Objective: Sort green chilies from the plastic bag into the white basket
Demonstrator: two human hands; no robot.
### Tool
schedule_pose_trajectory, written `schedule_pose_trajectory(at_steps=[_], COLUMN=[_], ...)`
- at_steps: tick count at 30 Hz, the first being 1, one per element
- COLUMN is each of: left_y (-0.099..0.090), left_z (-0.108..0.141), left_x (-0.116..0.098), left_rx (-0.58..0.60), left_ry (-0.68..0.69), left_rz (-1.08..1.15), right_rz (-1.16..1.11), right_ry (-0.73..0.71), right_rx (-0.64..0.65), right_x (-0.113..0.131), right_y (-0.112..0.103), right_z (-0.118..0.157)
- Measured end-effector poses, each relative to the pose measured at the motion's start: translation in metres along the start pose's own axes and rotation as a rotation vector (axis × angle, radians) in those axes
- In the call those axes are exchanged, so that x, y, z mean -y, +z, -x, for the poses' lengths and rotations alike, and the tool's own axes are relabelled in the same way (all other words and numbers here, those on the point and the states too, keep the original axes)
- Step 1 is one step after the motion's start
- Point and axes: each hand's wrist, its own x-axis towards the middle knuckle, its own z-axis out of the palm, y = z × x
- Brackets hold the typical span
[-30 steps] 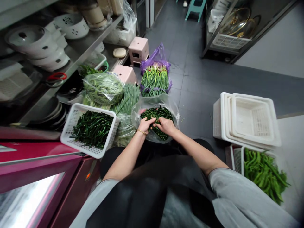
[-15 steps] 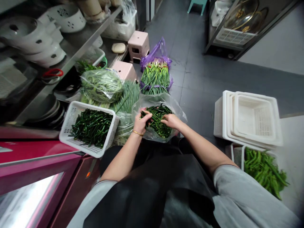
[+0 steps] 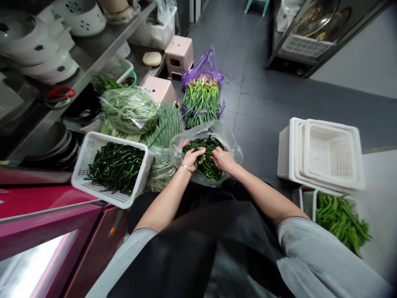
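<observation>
Dark green chili peppers (image 3: 208,169) fill an opened clear plastic bag (image 3: 231,145) in front of my lap. My left hand (image 3: 192,159), with a gold bangle at its wrist, is closed around a few of the peppers at the bag's left side. Over the right side, my right hand (image 3: 223,160) has its fingers pinched together among the peppers; what lies between the fingertips is hidden. To the left, a white basket (image 3: 109,199) holds more loose dark green chili peppers (image 3: 119,167).
Bundled green stalks (image 3: 201,99) in purple plastic lie beyond the bag. A clear bag of green pods (image 3: 130,109) and pink stools (image 3: 159,89) sit at left. Nested white baskets (image 3: 330,153) and lighter green peppers (image 3: 339,221) stand at right. A shelf (image 3: 102,58) holds white pots.
My left hand has moved right with its peppers, closer to my right hand. My right hand's fingers have curled in more. The view has shifted slightly.
</observation>
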Motion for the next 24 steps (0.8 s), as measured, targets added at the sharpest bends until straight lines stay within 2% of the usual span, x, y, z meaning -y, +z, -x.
schedule_pose_trajectory(at_steps=[3, 5, 7, 9, 11, 14, 17, 20, 24], left_y=[0.004, -0.001, -0.011, -0.023, -0.035, -0.046, -0.050, -0.048, -0.034], left_z=[-0.001, 0.000, 0.001, 0.003, 0.007, 0.014, 0.019, 0.021, 0.018], left_x=[0.003, 0.001, -0.005, -0.013, -0.022, -0.032, -0.036, -0.032, -0.018], left_rx=[-0.018, -0.047, -0.039, -0.004, 0.021, 0.024, 0.029, 0.039, 0.040], left_ry=[0.199, 0.250, 0.191, 0.096, 0.040, 0.023, -0.005, -0.002, -0.006], left_rz=[-0.116, -0.095, 0.023, 0.160, 0.268, 0.363, 0.318, 0.171, -0.044], right_rz=[-0.131, -0.257, -0.372, -0.402, -0.289, -0.032, 0.099, 0.138, 0.022], right_ry=[0.026, -0.079, -0.220, -0.268, -0.159, 0.050, -0.022, -0.093, -0.063], right_rx=[0.028, 0.042, 0.014, -0.008, 0.028, 0.044, 0.085, 0.164, 0.075], right_x=[-0.001, -0.001, -0.003, -0.009, -0.017, -0.021, -0.013, -0.006, 0.004], right_y=[-0.002, -0.010, -0.020, -0.028, -0.031, -0.022, -0.010, -0.012, -0.023], right_z=[-0.002, -0.002, 0.001, 0.003, 0.001, -0.013, -0.034, -0.046, -0.032])
